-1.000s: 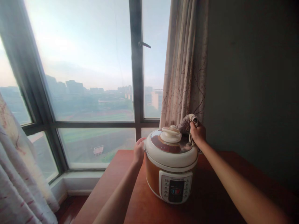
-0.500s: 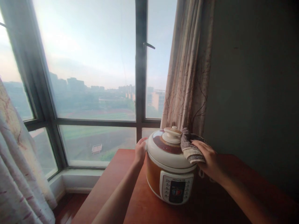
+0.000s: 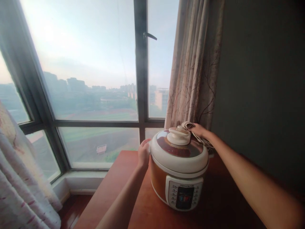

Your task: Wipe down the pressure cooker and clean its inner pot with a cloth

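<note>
An electric pressure cooker (image 3: 179, 162), white and brown with a front control panel (image 3: 184, 194), stands on a reddish-brown table. My left hand (image 3: 144, 153) is closed round the side handle at its left. At the lid's back right edge, behind the white lid knob (image 3: 178, 136), my right hand (image 3: 199, 130) grips a bunched grey-beige cloth (image 3: 188, 126). Part of that cloth hangs down the cooker's right side. The knob and the lid hide some of the cloth, and the right fingertips are partly covered.
The table (image 3: 111, 184) ends at a left edge above a dark red floor. Beyond it are a framed window (image 3: 140, 79) with a handle, a patterned curtain (image 3: 190, 70) behind the cooker, another curtain (image 3: 23, 187) at the left, and a dark wall (image 3: 259, 79).
My right hand has moved the cloth from the lid's right front to its back right. The cooker has turned slightly, while my left hand keeps its hold on the handle.
</note>
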### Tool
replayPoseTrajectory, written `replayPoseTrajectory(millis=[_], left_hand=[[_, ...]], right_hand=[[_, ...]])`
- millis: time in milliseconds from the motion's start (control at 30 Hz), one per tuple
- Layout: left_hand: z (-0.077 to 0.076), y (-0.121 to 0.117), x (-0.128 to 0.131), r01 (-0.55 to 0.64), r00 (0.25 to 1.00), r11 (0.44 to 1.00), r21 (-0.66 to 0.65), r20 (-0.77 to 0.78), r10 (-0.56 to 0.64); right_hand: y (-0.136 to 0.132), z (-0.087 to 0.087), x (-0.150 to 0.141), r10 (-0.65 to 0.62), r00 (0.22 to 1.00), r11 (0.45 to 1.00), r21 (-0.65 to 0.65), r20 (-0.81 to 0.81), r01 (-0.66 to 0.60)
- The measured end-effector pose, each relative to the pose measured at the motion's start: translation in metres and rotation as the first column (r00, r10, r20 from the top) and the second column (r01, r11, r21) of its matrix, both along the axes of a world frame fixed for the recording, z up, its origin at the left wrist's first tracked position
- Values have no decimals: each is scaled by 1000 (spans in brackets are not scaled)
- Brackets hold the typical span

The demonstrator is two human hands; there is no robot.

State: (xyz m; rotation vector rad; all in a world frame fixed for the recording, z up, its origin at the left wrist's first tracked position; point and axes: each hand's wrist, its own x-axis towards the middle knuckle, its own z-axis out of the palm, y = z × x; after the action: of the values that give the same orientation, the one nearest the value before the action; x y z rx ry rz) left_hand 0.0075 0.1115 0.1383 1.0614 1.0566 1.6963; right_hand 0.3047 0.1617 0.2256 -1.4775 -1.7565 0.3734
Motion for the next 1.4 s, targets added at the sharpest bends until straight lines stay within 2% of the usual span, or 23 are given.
replayPoseTrajectory(millis=[100, 200, 400, 633, 833, 1000, 1200, 1400], left_hand=[[-2, 3, 0, -4, 1000, 1000, 8, 2, 4], [-4, 5, 0, -5, 1000, 1000, 13, 9, 5], [-4, 6, 0, -7, 1000, 1000, 18, 8, 7], [-4, 8, -3, -29, 999, 1000, 6, -27, 30], [-3, 8, -5, -24, 997, 1000, 18, -71, 25], [-2, 9, -7, -26, 996, 1000, 17, -86, 28], [-5, 10, -7, -19, 997, 1000, 21, -73, 20], [-6, 9, -6, -8, 999, 1000, 28, -50, 9]], right_hand=[[31, 7, -12, -7, 1000, 997, -73, -6, 7], [49, 14, -25, 35, 999, 993, -109, 4, -34], [59, 31, -59, 207, 978, 973, -111, 36, -202], [19, 46, -62, 310, 947, 949, -81, 86, -304], [-11, 54, -62, 317, 941, 948, -13, 117, -317], [-25, 47, -54, 289, 951, 952, 68, 114, -298], [-43, 39, -44, 198, 970, 963, 156, 141, -220], [-67, 23, -17, 103, 982, 964, 229, 160, -139]])
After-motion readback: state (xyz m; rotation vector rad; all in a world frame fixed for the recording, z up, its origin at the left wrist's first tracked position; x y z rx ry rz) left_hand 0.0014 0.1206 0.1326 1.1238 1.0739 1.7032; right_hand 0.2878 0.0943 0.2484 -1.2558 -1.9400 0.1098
